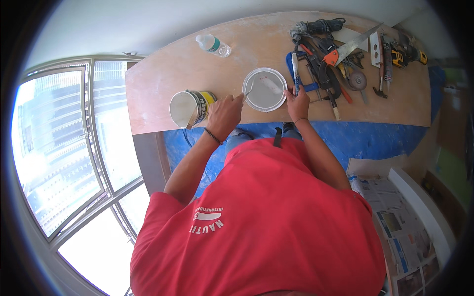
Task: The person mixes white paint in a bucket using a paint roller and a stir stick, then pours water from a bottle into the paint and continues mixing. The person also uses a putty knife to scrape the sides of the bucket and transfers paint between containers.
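Observation:
My left hand (226, 116) is closed around a thin metal utensil (251, 91), like a spoon, its tip over a round white-rimmed tub (250, 105). Greyish-white material with a paler streak shows inside the tub. In my right hand (298, 105), closed at the tub's right side, is a slender tool (295, 66) with a white upper part and a bluish lower part, possibly a paintbrush. Left of my left hand stands an open paint can (203, 104) with a yellow and black label and a whitish interior.
A clear bottle (215, 45) stands farther back on the wooden tabletop (163, 74). Tools crowd the right side: an orange-handled saw (351, 49), blue clamp (311, 87), angle grinder (356, 80) and hammer (380, 90). Blue sheeting (345, 140) covers the floor; windows (59, 148) line the left.

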The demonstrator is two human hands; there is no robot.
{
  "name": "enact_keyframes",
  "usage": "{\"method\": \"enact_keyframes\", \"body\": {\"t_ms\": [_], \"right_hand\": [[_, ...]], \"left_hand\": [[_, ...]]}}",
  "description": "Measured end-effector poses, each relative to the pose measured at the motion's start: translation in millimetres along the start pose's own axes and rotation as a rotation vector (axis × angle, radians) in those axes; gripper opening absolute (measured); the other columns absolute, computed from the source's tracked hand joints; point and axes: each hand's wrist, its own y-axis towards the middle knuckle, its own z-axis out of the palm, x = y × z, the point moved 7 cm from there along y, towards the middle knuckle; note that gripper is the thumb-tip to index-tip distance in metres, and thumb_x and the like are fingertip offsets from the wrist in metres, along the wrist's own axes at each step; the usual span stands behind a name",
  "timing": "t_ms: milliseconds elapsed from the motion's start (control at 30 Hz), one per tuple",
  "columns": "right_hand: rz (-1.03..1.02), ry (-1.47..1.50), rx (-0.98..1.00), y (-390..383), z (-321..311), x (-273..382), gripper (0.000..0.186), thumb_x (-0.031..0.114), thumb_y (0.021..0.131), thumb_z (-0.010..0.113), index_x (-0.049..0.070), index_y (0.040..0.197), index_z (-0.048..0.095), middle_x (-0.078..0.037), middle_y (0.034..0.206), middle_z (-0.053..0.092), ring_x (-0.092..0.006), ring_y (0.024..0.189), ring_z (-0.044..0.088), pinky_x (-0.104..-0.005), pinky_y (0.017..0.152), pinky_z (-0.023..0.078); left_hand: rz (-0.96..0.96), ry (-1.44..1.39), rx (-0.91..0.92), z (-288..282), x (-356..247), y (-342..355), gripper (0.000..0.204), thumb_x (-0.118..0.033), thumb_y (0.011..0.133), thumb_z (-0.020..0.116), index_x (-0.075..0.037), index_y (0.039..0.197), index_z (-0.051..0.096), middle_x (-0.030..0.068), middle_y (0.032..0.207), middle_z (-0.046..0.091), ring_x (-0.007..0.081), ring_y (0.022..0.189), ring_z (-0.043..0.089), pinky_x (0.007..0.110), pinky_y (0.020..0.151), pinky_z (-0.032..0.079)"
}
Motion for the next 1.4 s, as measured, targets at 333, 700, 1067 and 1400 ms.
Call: {"method": "enact_keyframes", "body": {"t_ms": [333, 700, 1067, 1400], "right_hand": [[-0.089, -0.078, 0.044, 4.5, -5.8, 6.9, 0.026, 0.021, 0.091, 0.080, 0.000, 0.098, 0.066, -0.018, 0.089, 0.073, -0.0409, 0.086, 0.071, -0.0484, 0.079, 0.053], [-0.320, -0.172, 0.020, 3.6, -7.5, 71.8, 0.027, 0.027, 0.101, 0.073, 0.002, 0.097, 0.065, -0.013, 0.094, 0.072, -0.0353, 0.084, 0.069, -0.0466, 0.077, 0.052], [-0.401, 0.004, 0.424, -94.6, 161.6, 178.1, 0.031, 0.028, 0.091, 0.084, 0.004, 0.102, 0.067, -0.012, 0.087, 0.069, -0.0285, 0.080, 0.069, -0.0413, 0.075, 0.054], [-0.522, -0.075, 0.649, -161.4, 263.6, 209.3, 0.038, 0.031, 0.084, 0.088, 0.005, 0.102, 0.068, -0.012, 0.088, 0.066, -0.0330, 0.080, 0.065, -0.0463, 0.075, 0.052]], "left_hand": [[-0.108, -0.187, -0.395, 16.4, 33.3, -109.6, 0.038, -0.013, 0.095, 0.075, -0.013, 0.133, 0.071, 0.0076, 0.095, 0.066, 0.0287, 0.078, 0.067, 0.043, 0.068, 0.052], [-0.585, -0.684, -0.705, 7.9, 93.8, -224.3, 0.043, -0.003, 0.091, 0.079, -0.008, 0.133, 0.073, 0.0074, 0.103, 0.068, 0.0199, 0.088, 0.069, 0.035, 0.076, 0.056], [-0.831, -0.459, -0.636, 3.1, 194.3, -327.1, 0.038, -0.011, 0.100, 0.073, -0.005, 0.136, 0.070, 0.0083, 0.090, 0.066, 0.0173, 0.070, 0.065, 0.034, 0.063, 0.053], [-0.949, -0.603, -0.485, 34.8, 216.6, -300.1, 0.040, -0.022, 0.101, 0.068, -0.015, 0.140, 0.070, 0.0116, 0.089, 0.068, 0.0288, 0.075, 0.068, 0.042, 0.070, 0.053]]}}
